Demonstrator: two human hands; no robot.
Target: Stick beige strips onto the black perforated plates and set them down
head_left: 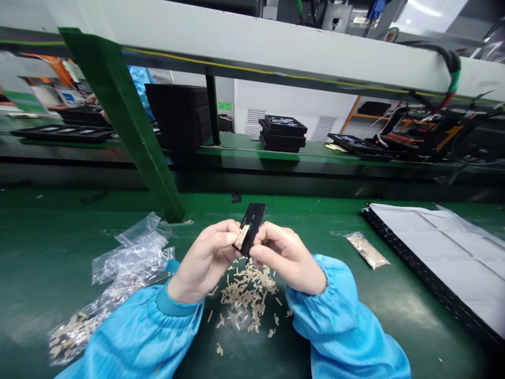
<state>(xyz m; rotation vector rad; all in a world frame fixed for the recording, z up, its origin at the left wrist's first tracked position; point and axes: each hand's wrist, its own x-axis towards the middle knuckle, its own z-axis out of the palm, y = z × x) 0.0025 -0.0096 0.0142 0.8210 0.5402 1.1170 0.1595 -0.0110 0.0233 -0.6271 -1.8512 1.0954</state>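
Between my hands is a thin black rectangular plastic part [254, 216] with cut-outs, held tilted above the bench. My left hand [209, 255] is closed on its left edge, and small beige pieces [242, 237] show at the thumb tip against the part. My right hand [286, 255] pinches the part's lower right edge between thumb and fingers. Below the hands a loose pile of beige pieces [252, 295] is scattered on the green bench [331, 326], with some clear bits [239, 316] among them.
Clear plastic bags [130, 263], some with beige pieces, lie at the left. A filled bag [366, 250] and a large black tray with a white sheet [445, 252] are at the right. A green post [130, 126] rises at left; black trays [282, 134] sit on the shelf behind.
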